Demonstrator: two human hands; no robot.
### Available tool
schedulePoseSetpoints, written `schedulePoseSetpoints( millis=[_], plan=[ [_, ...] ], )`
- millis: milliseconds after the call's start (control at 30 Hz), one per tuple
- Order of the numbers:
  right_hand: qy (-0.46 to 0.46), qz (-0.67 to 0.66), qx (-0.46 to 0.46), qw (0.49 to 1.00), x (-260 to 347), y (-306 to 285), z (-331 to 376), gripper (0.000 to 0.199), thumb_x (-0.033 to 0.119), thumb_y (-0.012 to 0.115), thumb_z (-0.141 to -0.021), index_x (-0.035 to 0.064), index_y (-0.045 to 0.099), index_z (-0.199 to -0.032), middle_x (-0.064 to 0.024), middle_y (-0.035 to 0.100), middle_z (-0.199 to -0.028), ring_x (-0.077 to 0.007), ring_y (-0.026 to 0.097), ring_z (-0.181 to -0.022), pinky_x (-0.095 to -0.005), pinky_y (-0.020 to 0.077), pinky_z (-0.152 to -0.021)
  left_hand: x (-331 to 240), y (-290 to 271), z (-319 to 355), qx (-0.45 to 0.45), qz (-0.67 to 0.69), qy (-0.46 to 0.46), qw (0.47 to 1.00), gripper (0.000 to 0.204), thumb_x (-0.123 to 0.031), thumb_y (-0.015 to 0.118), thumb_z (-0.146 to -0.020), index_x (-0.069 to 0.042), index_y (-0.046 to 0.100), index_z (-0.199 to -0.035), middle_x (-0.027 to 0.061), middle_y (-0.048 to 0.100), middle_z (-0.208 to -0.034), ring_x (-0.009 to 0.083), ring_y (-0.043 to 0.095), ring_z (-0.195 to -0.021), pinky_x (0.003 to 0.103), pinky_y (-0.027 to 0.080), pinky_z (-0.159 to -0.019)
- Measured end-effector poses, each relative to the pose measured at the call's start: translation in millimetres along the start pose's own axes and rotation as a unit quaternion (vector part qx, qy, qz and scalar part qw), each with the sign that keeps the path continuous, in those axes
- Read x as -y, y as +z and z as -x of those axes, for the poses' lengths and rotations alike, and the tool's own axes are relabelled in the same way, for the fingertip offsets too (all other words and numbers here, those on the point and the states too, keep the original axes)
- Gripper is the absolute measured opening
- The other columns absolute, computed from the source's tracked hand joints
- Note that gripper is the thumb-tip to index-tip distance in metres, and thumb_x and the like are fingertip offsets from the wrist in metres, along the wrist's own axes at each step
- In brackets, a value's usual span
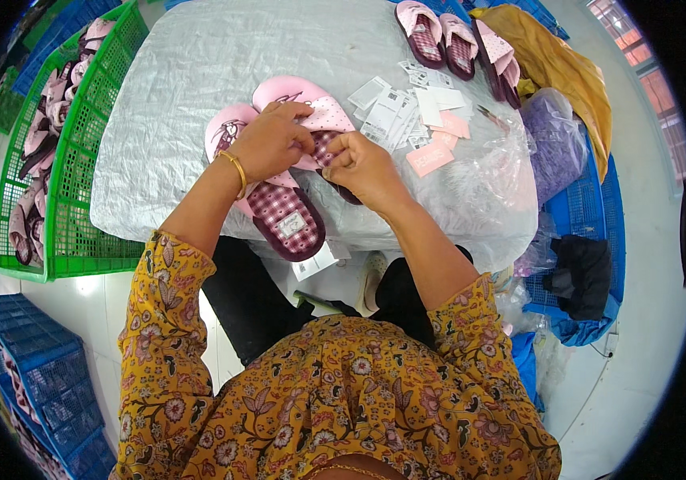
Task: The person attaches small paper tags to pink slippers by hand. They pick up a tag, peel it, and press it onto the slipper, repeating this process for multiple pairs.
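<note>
A pair of pink slippers with dark red checked insoles lies on the covered table in front of me. The nearer slipper (279, 214) points its heel toward me and has a small pale label on its insole. Beside it lies the other slipper (328, 112), partly hidden by both hands. My left hand (272, 142) rests over the uppers, its curled fingers closed on the edge of the right-hand slipper's pink upper. With thumb and fingers pinched, my right hand (365, 171) grips that same slipper near its insole; anything small between the fingertips is hidden.
White printed cards (391, 112) and pink cards (431, 158) lie right of the slippers, near clear plastic (487, 188). More finished slippers (421, 36) stand at the far right. A green crate (91, 152) of slipper parts is left; blue crates (47, 368) stand below it.
</note>
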State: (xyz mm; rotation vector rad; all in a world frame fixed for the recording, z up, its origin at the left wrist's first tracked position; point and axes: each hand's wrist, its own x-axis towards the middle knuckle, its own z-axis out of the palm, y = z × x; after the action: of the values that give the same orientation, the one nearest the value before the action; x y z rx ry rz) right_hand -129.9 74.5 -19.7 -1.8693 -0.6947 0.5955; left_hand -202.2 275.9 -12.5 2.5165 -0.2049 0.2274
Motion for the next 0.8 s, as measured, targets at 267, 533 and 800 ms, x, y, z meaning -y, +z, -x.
schedulePoseSetpoints(
  millis=[267, 533, 800],
  plan=[
    [0.015, 0.048, -0.008, 0.999, 8, 3, -3, 0.031, 0.006, 0.074, -0.074, 0.0012, 0.060, -0.100, -0.0077, 0.069, -0.078, -0.0154, 0.066, -0.071, -0.0288, 0.0500, -0.066, -3, 2, 1, -0.024, -0.008, 0.003, 1.000, 0.014, -0.007, 0.064, -0.076, -0.014, 0.075, -0.083, 0.0123, 0.055, -0.131, 0.0313, 0.048, -0.123, 0.038, 0.039, -0.104],
    [0.010, 0.051, -0.028, 0.998, 8, 9, -8, 0.029, 0.007, 0.077, -0.073, 0.0021, 0.061, -0.097, -0.0096, 0.071, -0.081, -0.0188, 0.069, -0.076, -0.0304, 0.0518, -0.070, 1, 8, 0, -0.044, -0.031, 0.016, 0.998, 0.012, -0.013, 0.069, -0.076, -0.014, 0.074, -0.087, 0.0088, 0.056, -0.126, 0.0289, 0.051, -0.118, 0.038, 0.043, -0.100],
    [-0.001, 0.040, -0.066, 0.997, 1, 12, -9, 0.026, 0.010, 0.075, -0.077, 0.0017, 0.062, -0.099, -0.0111, 0.071, -0.084, -0.0187, 0.069, -0.076, -0.0303, 0.0523, -0.070, 5, 1, -9, -0.028, 0.015, 0.014, 0.999, 0.008, -0.011, 0.066, -0.078, -0.007, 0.068, -0.085, 0.0091, 0.055, -0.109, 0.0270, 0.056, -0.106, 0.034, 0.048, -0.090]
  ],
)
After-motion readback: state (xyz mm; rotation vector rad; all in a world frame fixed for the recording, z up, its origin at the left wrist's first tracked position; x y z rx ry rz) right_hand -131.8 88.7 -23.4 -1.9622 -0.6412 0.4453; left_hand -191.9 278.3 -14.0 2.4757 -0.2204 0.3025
